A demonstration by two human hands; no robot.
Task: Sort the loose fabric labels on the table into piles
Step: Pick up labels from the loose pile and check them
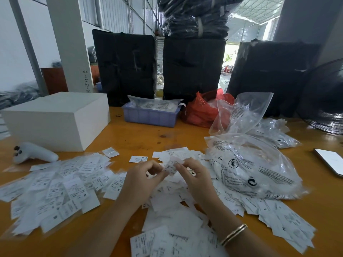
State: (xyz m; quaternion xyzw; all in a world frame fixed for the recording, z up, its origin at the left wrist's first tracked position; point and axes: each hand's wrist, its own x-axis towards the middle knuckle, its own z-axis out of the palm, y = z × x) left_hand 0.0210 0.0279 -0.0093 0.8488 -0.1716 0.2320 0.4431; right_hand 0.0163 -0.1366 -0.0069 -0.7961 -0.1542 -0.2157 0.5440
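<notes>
Both hands, left hand and right hand, pinch 1 label between white box and plastic bag.

On the heap of white labels left of the clear plastic bag, single size letters can be read: "M" on several, "L" and "S" on others. The bag itself bears a crossed-out circle sign, a recycling-type mark and lines of warning print too small to read.
</notes>
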